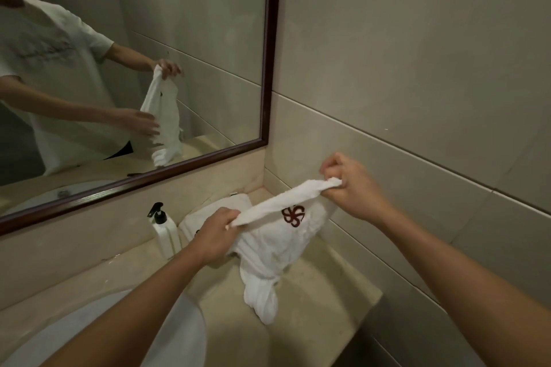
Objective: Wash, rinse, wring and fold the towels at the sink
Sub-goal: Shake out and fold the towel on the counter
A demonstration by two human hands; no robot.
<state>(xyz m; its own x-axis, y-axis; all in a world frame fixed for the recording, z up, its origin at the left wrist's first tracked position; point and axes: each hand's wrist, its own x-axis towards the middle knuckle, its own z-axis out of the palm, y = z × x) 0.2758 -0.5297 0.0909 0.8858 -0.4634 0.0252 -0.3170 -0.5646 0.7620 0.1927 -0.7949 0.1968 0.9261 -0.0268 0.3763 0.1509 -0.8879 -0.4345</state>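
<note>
head view looks down on two bare hands holding a white towel (268, 250) up over the beige worktop (313, 334). left hand (216, 237) is closed around one end of the towel's top edge, fingers curled over the cloth; right hand (347, 188), higher and nearer the tiled wall (417, 83), pinches the other end in a tight fist. the edge is stretched between them, and the rest hangs in crumpled, twisted folds, its lower tip at or just above the worktop. a dark red flower-like emblem (293, 215) shows on the towel just under the stretched edge. behind it a second white towel (217, 208) lies flat in the corner, beside a white pump bottle (164, 232) with a black top. the white sink (179, 337) curves in at lower left. a dark-framed mirror (179, 39) reflects the person holding the towel.
</note>
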